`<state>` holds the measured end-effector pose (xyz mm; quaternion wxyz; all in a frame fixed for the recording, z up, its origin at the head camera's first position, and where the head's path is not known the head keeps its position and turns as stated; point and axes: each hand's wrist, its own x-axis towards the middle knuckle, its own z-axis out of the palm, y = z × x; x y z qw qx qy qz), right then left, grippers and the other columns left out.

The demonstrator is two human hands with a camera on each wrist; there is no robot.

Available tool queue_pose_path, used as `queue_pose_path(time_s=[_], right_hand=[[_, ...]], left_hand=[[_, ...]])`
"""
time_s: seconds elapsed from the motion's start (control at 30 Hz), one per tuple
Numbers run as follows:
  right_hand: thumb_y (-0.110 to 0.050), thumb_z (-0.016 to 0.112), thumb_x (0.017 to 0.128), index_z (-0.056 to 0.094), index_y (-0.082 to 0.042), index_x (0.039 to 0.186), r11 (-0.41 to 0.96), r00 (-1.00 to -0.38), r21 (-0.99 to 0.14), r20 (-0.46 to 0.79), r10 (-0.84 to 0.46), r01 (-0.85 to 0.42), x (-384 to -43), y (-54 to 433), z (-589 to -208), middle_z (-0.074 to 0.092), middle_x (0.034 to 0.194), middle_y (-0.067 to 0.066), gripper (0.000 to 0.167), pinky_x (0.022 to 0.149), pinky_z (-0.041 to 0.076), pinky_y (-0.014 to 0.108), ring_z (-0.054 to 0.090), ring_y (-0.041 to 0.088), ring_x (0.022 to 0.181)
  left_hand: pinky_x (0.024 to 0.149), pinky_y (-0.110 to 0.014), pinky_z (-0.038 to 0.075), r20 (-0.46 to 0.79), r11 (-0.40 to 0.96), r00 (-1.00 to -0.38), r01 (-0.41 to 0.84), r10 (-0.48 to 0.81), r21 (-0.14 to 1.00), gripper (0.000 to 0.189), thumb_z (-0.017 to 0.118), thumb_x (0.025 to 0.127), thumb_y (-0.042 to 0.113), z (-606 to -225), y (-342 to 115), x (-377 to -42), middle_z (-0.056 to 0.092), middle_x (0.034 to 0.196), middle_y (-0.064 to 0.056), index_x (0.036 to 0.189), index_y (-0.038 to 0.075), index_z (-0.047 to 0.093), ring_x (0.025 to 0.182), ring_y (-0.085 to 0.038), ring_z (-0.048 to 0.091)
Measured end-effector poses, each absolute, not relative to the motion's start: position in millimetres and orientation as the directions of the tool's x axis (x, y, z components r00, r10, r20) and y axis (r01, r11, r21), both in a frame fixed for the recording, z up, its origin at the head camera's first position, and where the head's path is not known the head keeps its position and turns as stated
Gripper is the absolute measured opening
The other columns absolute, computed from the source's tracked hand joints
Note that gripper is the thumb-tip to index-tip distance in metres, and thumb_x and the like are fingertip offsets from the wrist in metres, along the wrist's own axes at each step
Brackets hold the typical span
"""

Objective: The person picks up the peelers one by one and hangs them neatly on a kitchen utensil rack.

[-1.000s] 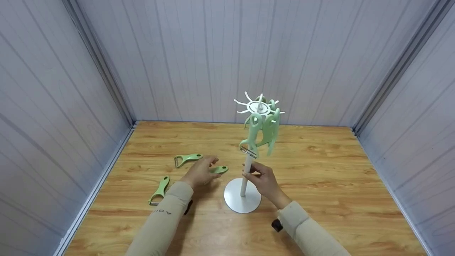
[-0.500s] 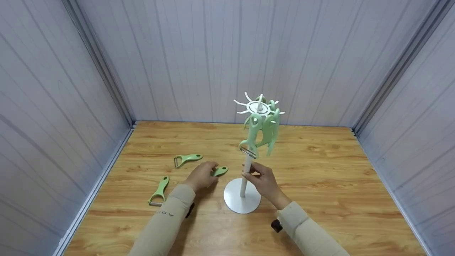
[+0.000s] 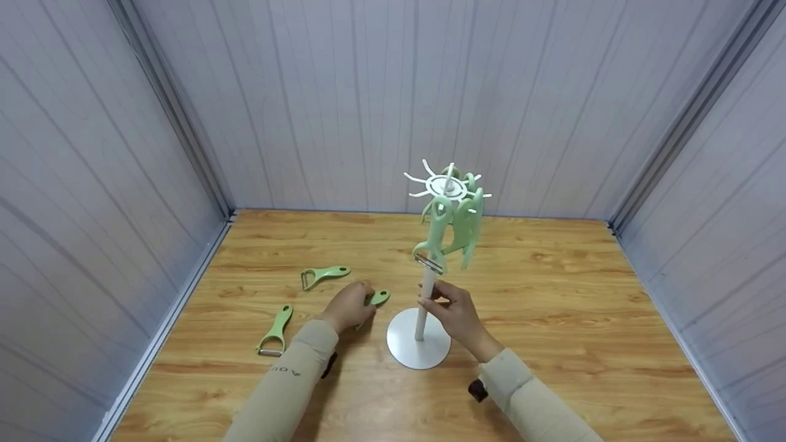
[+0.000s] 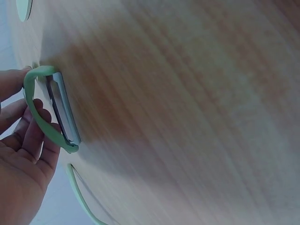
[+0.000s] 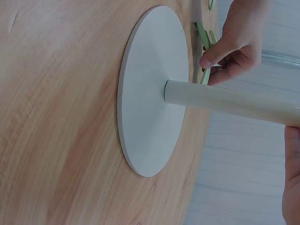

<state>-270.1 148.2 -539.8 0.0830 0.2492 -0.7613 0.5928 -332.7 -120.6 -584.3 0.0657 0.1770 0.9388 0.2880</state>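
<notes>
My left hand pinches a green Y-shaped peeler close over the wooden table, left of the stand. In the left wrist view the thumb and fingers hold the peeler near its fork, with the metal blade facing the camera. My right hand grips the white post of an upright stand with a round base. Several green peelers hang by their handle holes from hooks on the right and front of the stand's top ring; the hooks on its left side are bare.
Two more green peelers lie on the table at the left: one peeler behind my left hand, another peeler beside the left forearm. Pale panel walls enclose the table at the back and sides.
My left fingers have closed on the peeler and its handle end has shifted and turned slightly, with the head now showing below the hand. The right hand and stand stay in place.
</notes>
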Motion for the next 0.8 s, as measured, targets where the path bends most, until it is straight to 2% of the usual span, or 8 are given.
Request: queue_pose_path(time_s=[0.07,0.13,0.27,0.4,0.47,0.67,0.8], right_hand=[[-0.003,0.073,0.102,0.073,0.006,0.124,0.179,-0.863,-0.861,0.418,-0.282,-0.476,-270,148,-540,0.076,0.105,0.025,0.023,0.080,0.065,0.024,0.068,0.004,0.091],[-0.003,0.073,0.103,0.073,0.006,0.125,0.182,-0.865,-0.862,0.416,-0.283,-0.474,-270,148,-539,0.076,0.105,0.025,0.024,0.080,0.065,0.024,0.068,0.004,0.091],[-0.002,0.073,0.102,0.072,0.007,0.126,0.169,-0.863,-0.865,0.416,-0.287,-0.473,-270,149,-540,0.074,0.106,0.026,0.025,0.080,0.064,0.024,0.068,0.005,0.092],[-0.002,0.073,0.102,0.071,0.007,0.126,0.165,-0.864,-0.867,0.414,-0.288,-0.470,-270,149,-540,0.074,0.106,0.026,0.026,0.081,0.064,0.024,0.068,0.007,0.092],[-0.003,0.073,0.102,0.071,0.006,0.126,0.172,-0.866,-0.866,0.412,-0.283,-0.469,-270,149,-540,0.074,0.106,0.026,0.025,0.081,0.064,0.024,0.069,0.008,0.092],[-0.002,0.073,0.102,0.072,0.007,0.125,0.175,-0.866,-0.865,0.414,-0.280,-0.470,-270,149,-539,0.075,0.108,0.027,0.024,0.081,0.064,0.023,0.069,0.008,0.092],[-0.002,0.073,0.102,0.072,0.007,0.125,0.164,-0.868,-0.870,0.411,-0.279,-0.465,-270,149,-539,0.075,0.108,0.028,0.024,0.081,0.064,0.024,0.069,0.009,0.092]], left_hand=[[0.105,-0.050,0.056,-0.025,0.772,-0.937,0.273,0.350,0.574,0.024,0.072,0.101,0.006,-583,-121,-331,0.070,0.122,-0.019,0.120,-0.009,0.073,0.116,-0.033,0.067],[0.110,-0.053,0.055,-0.027,0.772,-0.943,0.255,0.332,0.582,0.033,0.072,0.102,0.007,-581,-122,-330,0.070,0.128,-0.020,0.131,-0.008,0.071,0.122,-0.034,0.067],[0.101,-0.048,0.058,-0.020,0.752,-0.951,0.230,0.308,0.617,0.035,0.072,0.104,0.010,-574,-123,-327,0.068,0.122,-0.016,0.136,-0.004,0.070,0.107,-0.026,0.065],[0.082,-0.040,0.060,-0.029,0.692,-0.957,0.188,0.289,0.697,0.033,0.070,0.106,0.011,-568,-124,-323,0.066,0.121,-0.014,0.137,0.000,0.069,0.086,-0.020,0.066],[0.078,-0.038,0.059,-0.026,0.657,-0.958,0.175,0.284,0.733,0.032,0.070,0.106,0.011,-565,-124,-321,0.067,0.123,-0.014,0.137,0.000,0.069,0.083,-0.019,0.066],[0.100,-0.047,0.058,0.022,0.581,-0.966,0.173,0.257,0.795,0.037,0.069,0.107,0.010,-558,-126,-315,0.068,0.130,-0.015,0.142,-0.002,0.065,0.114,-0.026,0.066],[0.101,-0.048,0.058,0.059,0.561,-0.966,0.194,0.250,0.805,0.036,0.070,0.106,0.008,-555,-128,-314,0.068,0.128,-0.014,0.140,-0.002,0.065,0.115,-0.028,0.065]])
